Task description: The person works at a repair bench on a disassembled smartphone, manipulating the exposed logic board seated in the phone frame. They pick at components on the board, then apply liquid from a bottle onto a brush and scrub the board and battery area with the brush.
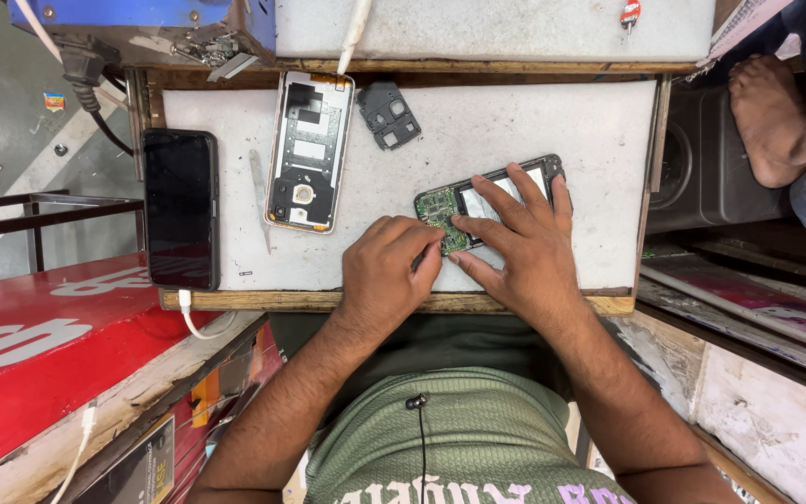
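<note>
Your right hand (pixel 524 247) pinned the opened phone (pixel 489 201) flat mid-board (pixel 478 131), fingers spread. Left hand (pixel 386 271) was curled at the circuit board (pixel 440 213); couldn't tell what it pinched. You needed steady pressure, short strokes.

Phone repair workshop: opened phone (pixel 490 201), back cover (pixel 308 149), worn workbench (pixel 534 121).

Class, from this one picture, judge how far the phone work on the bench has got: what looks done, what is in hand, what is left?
Done: the back shell and a small dark cover lie removed on the white work board. In hand: the right hand steadies the opened phone while the left hand works at its green circuit board. Left: both removed parts are still off. A second, black phone lies untouched.
</note>
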Motion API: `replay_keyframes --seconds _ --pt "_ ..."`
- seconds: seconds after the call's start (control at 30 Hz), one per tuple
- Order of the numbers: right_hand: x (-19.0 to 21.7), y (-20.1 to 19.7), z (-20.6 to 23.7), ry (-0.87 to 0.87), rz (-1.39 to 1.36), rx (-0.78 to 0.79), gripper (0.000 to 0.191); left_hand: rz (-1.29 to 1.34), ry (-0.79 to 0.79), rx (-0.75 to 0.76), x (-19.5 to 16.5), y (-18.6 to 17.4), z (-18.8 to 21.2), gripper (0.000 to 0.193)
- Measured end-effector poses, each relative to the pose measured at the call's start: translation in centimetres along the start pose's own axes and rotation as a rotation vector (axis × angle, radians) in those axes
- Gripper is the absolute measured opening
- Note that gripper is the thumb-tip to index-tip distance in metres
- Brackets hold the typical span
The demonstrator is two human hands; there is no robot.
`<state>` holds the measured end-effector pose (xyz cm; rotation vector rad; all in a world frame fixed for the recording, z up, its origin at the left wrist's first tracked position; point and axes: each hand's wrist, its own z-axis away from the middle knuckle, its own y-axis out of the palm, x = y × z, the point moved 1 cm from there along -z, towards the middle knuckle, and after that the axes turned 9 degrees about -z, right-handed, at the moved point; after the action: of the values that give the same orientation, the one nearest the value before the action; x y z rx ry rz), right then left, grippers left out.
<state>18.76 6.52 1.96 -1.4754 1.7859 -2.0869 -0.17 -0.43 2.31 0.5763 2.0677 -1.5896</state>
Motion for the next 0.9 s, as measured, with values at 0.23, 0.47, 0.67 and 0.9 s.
replay_keyframes --seconds 0.23,0.47,0.67,0.9 --pt "-0.14 0.19 0.04 0.001 -0.003 -0.001 0.043 -0.003 -0.034 0.004 0.13 0.26 0.02 0.015" --pt "-0.25 0.25 0.06 0.003 -0.005 0.006 0.043 0.005 -0.010 0.017 0.06 0.02 -0.01 0.014" --pt "-0.17 0.12 0.01 0.008 -0.008 0.008 0.043 0.005 -0.026 0.014 -0.04 -0.07 -0.14 0.014" --pt "-0.17 0.09 -0.02 0.002 -0.009 0.002 0.042 -0.002 -0.002 -0.007 0.10 0.08 -0.06 0.016"
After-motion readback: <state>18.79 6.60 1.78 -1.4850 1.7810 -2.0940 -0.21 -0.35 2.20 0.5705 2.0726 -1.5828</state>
